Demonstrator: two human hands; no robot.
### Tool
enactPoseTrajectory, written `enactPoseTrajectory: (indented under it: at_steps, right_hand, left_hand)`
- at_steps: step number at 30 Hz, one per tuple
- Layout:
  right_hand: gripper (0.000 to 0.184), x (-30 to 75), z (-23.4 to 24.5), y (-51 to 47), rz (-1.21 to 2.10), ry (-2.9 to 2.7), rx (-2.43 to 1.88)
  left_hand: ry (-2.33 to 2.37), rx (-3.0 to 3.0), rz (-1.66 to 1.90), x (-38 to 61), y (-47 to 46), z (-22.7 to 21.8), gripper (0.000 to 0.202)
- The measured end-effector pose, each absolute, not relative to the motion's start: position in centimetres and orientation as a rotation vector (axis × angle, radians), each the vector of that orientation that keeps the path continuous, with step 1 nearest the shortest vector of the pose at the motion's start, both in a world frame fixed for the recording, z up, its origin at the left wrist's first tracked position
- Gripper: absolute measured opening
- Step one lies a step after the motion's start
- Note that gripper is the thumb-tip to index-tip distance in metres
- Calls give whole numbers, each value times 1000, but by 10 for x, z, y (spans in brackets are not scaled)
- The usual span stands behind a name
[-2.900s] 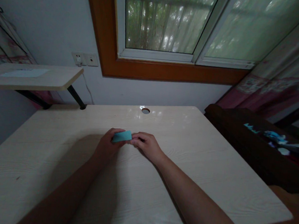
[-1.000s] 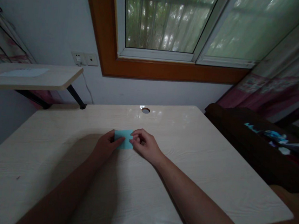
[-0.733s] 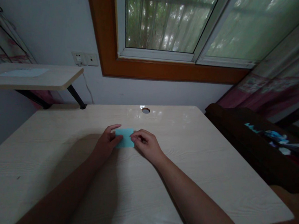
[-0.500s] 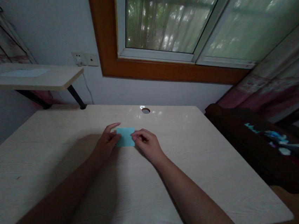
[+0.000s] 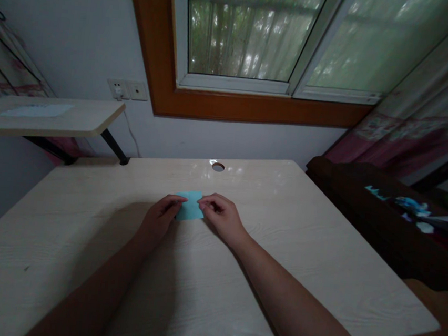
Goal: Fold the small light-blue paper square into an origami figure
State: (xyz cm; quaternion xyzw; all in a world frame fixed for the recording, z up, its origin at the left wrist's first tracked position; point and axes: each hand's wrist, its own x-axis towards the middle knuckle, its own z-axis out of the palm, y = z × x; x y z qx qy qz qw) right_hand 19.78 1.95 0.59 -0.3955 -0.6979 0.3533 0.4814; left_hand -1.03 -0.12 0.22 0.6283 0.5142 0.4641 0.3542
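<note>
A small light-blue square of paper [image 5: 190, 209] is held between my two hands, just above or on the pale wood-grain desk [image 5: 213, 283]; I cannot tell which. My left hand [image 5: 163, 212] grips its left side, the index finger stretched across the front of the sheet and the thumb close below. On the right edge, my right hand [image 5: 219, 213] pinches the paper between thumb and index finger, with the other fingers curled. Parts of both side edges are hidden by the fingers.
A round cable hole [image 5: 218, 167] lies near the desk's back edge. To the left stands a raised shelf [image 5: 94, 118] on black legs. Behind are a wall socket [image 5: 127, 90] and a window. Dark furniture [image 5: 346, 217] with small items on it stands at the right.
My left index finger, raised and apart from the paper before, has come down across it, closing the left hand on the sheet. The right hand keeps its pinch nearly unmoved.
</note>
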Motion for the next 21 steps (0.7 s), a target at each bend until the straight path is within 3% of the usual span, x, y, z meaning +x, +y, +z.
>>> enactPoseTrajectory:
  at_steps: [21]
  right_hand:
    - [14, 199, 3, 21, 940, -1587, -977]
  left_hand:
    - [1163, 1641, 1341, -10, -1, 0, 25]
